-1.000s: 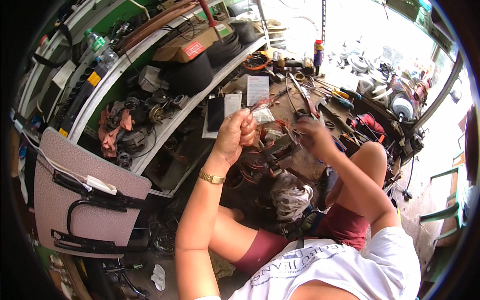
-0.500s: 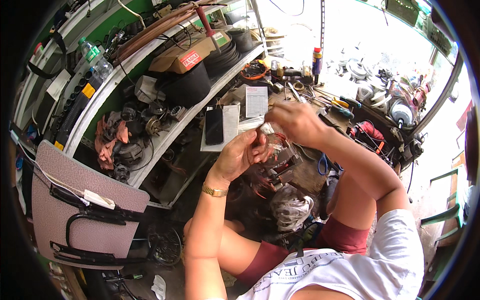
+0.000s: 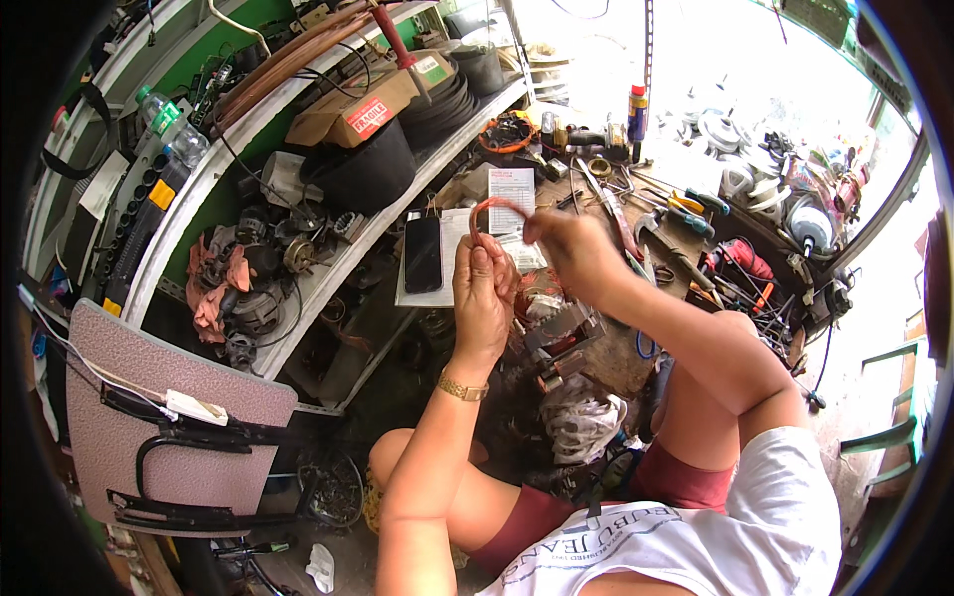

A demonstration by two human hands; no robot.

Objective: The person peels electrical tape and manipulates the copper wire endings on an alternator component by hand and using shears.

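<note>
A strand of reddish-brown copper wire [image 3: 500,202] arches between my two hands above the cluttered workbench. My left hand [image 3: 484,286], thumb up, is closed around its lower end. At the other end, my right hand [image 3: 574,250] pinches the wire; this hand is slightly blurred. Just below my hands sits a dark metal core with copper windings [image 3: 564,343], partly hidden by my left hand. Behind the wire lie a printed paper slip [image 3: 511,187] and a black phone [image 3: 423,255] on white sheets.
Pliers [image 3: 686,209] and other hand tools cover the bench to the right, with a spray can [image 3: 637,114] behind. At the left stands a metal shelf [image 3: 328,273] loaded with motor parts. A crumpled grey-white cloth [image 3: 583,422] lies near my knees. A green stool [image 3: 894,437] stands far right.
My left hand has turned more upright and shifted right. My right hand has moved slightly down and right, and the wire now shows as a raised arch between them.
</note>
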